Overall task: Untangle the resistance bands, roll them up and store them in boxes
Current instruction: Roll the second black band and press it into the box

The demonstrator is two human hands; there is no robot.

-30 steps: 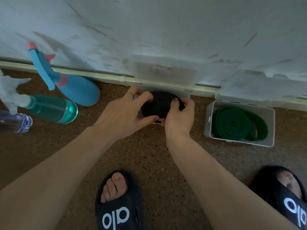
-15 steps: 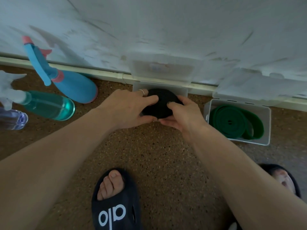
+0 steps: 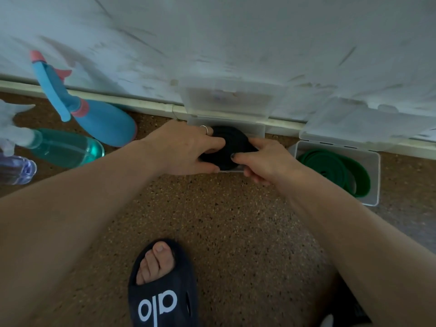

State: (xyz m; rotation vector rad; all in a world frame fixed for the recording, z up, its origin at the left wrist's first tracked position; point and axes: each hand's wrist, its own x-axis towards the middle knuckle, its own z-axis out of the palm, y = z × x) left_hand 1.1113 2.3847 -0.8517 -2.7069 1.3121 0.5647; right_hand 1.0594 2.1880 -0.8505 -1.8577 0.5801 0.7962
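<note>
A rolled black resistance band (image 3: 230,143) sits in a clear plastic box (image 3: 259,128) against the wall, its lid leaning open behind it. My left hand (image 3: 184,149) grips the roll from the left, thumb beneath and fingers across its top. From the right, my right hand (image 3: 264,159) pinches the roll, one finger pressed on its face. My hands hide most of the box. To the right, a second clear box (image 3: 374,175) holds a rolled green band (image 3: 330,168), with its lid open against the wall.
Three spray bottles lie at the left: a blue one (image 3: 99,119), a teal one (image 3: 63,147) and a clear one (image 3: 16,168). The floor is speckled brown cork. My foot in a black slide (image 3: 165,286) is in the foreground. A white wall and baseboard (image 3: 141,107) run behind.
Both hands have pressed in closer around the black roll and my view has tilted, with the right foot sliding out of frame. The green band and bottles stay put.
</note>
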